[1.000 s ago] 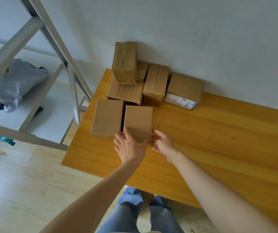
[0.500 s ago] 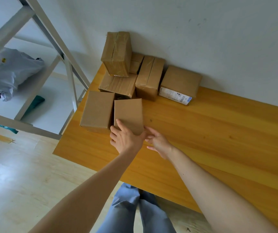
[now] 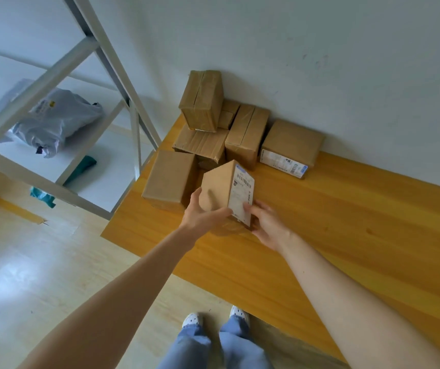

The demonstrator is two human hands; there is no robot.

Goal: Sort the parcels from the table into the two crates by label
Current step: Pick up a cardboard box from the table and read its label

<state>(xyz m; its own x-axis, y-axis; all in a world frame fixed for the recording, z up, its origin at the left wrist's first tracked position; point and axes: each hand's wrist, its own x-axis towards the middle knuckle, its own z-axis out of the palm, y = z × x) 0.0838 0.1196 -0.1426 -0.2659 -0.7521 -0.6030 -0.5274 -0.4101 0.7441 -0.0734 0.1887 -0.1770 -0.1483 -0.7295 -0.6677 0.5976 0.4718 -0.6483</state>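
Moved: near box (image 3: 217,191) tipped up off table (image 3: 346,222), label (image 3: 243,194) now facing right | grip: left hand (image 3: 200,215) and right hand (image 3: 268,225) clasp its sides | next: read label; crates unseen

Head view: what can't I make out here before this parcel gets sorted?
Label on the tilted parcel: head view; the barcode shows but the print is too small to read, and the right hand covers its lower edge.
Crates: outside the frame.
Small parcel by the wall: mostly hidden behind the tall taped parcel.
Other labels: only the rightmost parcel shows one, and it is unreadable.
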